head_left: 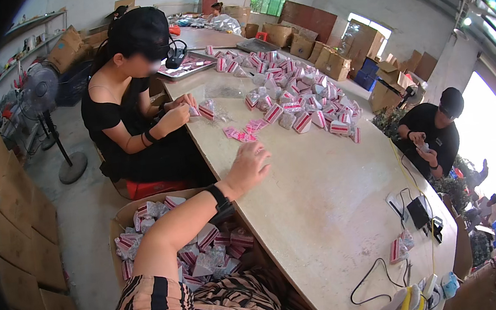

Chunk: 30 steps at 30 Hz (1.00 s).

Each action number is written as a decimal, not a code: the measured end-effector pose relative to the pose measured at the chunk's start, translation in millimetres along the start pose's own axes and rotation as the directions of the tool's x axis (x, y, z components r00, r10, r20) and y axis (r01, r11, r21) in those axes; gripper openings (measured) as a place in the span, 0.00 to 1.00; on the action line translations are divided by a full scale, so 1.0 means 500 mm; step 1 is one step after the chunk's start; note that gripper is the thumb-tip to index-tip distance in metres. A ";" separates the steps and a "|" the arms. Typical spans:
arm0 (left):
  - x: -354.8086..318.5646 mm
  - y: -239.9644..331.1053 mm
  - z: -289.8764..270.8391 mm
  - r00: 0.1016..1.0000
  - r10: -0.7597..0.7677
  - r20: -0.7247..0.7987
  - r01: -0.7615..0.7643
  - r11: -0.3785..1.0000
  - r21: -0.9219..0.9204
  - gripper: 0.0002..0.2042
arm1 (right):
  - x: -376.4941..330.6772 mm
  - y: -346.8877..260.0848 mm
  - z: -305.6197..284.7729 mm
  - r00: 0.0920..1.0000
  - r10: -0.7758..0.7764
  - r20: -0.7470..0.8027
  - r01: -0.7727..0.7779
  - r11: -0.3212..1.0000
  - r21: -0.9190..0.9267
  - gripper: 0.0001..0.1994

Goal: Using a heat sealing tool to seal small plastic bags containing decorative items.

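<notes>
My left hand lies on the pale table, fingers curled loosely downward, clasping nothing I can make out. Just beyond the fingertips sits a small scatter of flat pink sachets. My right hand is out of view. Further up the table lies a heap of small packets, red-and-white striped cards in clear wrap. The cardboard box under my forearm holds more of them. A co-worker in black handles one packet. The print is too small to make out.
</notes>
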State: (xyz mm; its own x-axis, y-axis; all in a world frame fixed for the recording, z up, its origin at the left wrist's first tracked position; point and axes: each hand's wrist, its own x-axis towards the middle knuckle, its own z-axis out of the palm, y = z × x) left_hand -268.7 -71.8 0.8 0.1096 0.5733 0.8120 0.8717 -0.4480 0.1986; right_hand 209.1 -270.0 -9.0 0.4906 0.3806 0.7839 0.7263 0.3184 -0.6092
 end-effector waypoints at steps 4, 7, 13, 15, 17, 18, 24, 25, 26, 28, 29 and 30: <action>0.102 -0.051 0.038 0.992 -0.072 0.108 0.088 0.985 -0.151 0.24 | 0.046 0.034 -0.011 0.829 -0.557 0.056 0.551 0.829 0.093 0.15; 0.242 -0.121 0.050 0.894 -0.316 0.318 0.377 0.914 -0.153 0.32 | 0.047 0.073 -0.015 0.563 -0.825 -0.037 0.802 0.536 0.263 0.16; 0.358 -0.252 0.073 0.712 -0.544 0.444 0.696 0.628 -0.348 0.38 | -0.036 -0.051 0.010 0.988 -0.125 -0.089 0.138 0.977 0.164 0.13; 0.379 -0.259 0.100 0.447 -0.253 0.858 0.817 0.506 -0.277 0.37 | -0.050 -0.062 -0.004 0.990 0.124 -0.070 -0.114 0.985 0.129 0.14; 0.408 -0.098 0.065 0.292 -0.155 0.944 0.870 0.453 -0.194 0.38 | -0.057 -0.062 -0.031 0.970 0.239 -0.040 -0.233 0.966 0.111 0.15; 0.405 -0.079 0.037 0.418 -0.273 0.866 0.783 0.592 -0.191 0.38 | -0.058 -0.066 -0.034 0.970 0.244 -0.015 -0.240 0.962 0.127 0.16; 0.384 -0.115 0.094 0.410 -0.234 0.882 0.729 0.665 -0.162 0.42 | -0.071 -0.053 -0.059 0.972 0.205 -0.113 -0.200 0.978 0.058 0.14; 0.380 -0.132 0.110 0.525 -0.341 0.780 0.669 0.731 -0.131 0.41 | -0.076 -0.057 -0.062 0.967 0.226 -0.117 -0.215 0.972 0.099 0.15; 0.377 -0.137 0.127 0.501 -0.353 0.790 0.697 0.706 -0.128 0.39 | -0.078 -0.055 -0.062 0.963 0.242 -0.121 -0.224 0.964 0.144 0.15; 0.379 -0.080 0.137 0.345 -0.331 0.878 0.723 0.691 -0.023 0.36 | -0.087 -0.052 -0.074 0.968 0.184 -0.173 -0.180 0.983 0.037 0.15; 0.381 -0.050 0.164 0.339 -0.305 0.890 0.712 0.701 -0.031 0.36 | -0.093 -0.051 -0.086 0.975 0.117 -0.191 -0.128 0.991 -0.046 0.15; 0.380 -0.026 0.173 0.332 -0.243 0.911 0.615 0.788 -0.014 0.35 | -0.099 -0.050 -0.095 0.970 0.163 -0.182 -0.175 0.983 -0.054 0.15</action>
State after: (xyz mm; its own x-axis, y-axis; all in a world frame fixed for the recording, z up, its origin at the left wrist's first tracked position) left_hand -218.1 102.2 104.9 0.2595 0.9247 -0.2787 0.7479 -0.0098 0.6638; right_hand 189.5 -338.2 -27.0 0.6818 0.2627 0.6828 0.6539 0.1996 -0.7297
